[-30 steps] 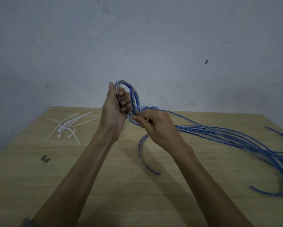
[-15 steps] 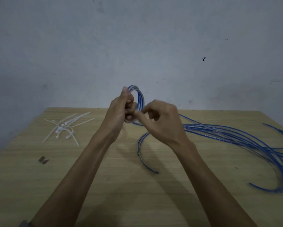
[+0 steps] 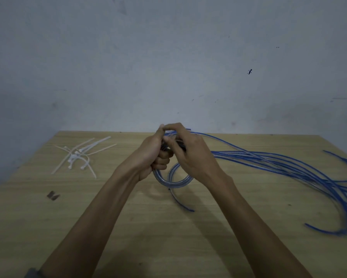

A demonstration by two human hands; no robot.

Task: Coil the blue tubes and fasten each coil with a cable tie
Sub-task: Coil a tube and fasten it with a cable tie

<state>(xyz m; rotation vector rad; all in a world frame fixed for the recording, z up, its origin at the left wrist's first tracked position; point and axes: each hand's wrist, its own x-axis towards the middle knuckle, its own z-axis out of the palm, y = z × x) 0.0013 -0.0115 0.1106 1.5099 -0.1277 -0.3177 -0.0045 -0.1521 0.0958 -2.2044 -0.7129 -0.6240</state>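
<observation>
Above the wooden table [image 3: 188, 247], the left hand [image 3: 150, 155] grips a small coil of blue tube [image 3: 172, 180] with its fingers curled round it, the loop hanging below the fist. The right hand [image 3: 194, 155] pinches the same coil from the other side. The loose blue tubes [image 3: 289, 165] trail right of the hands across the table, and white cable ties [image 3: 79, 155] lie well apart to the left.

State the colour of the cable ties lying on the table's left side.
White, slightly translucent. The cable ties show best in the head view, heaped loosely on the light wooden table.
</observation>
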